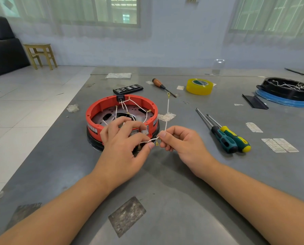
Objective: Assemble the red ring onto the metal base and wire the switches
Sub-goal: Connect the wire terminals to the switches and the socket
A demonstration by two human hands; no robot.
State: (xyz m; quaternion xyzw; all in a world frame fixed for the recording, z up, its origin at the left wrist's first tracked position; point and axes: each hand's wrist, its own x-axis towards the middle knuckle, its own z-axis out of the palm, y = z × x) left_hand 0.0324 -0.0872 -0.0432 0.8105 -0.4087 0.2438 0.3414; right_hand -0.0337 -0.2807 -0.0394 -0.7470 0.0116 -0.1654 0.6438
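Note:
The red ring (101, 106) sits on the metal base (110, 115) on the grey table, with white wires (138, 106) looped inside it and a black switch (120, 98) at its far rim. Two switches (145, 131) show at the near rim, partly hidden by my left hand (123, 144). That hand pinches a thin white wire in front of the ring. My right hand (181, 142) pinches a white wire (167, 112) that rises up to a ring terminal (168, 94); a small brass connector (157, 143) hangs between my two hands.
Two screwdrivers with green and yellow handles (230, 138) lie right of my hands. A wooden-handled screwdriver (162, 86), a yellow tape roll (199, 86) and a black bit case (128, 88) lie farther back. A black and blue tray of wires (287, 93) stands at the far right.

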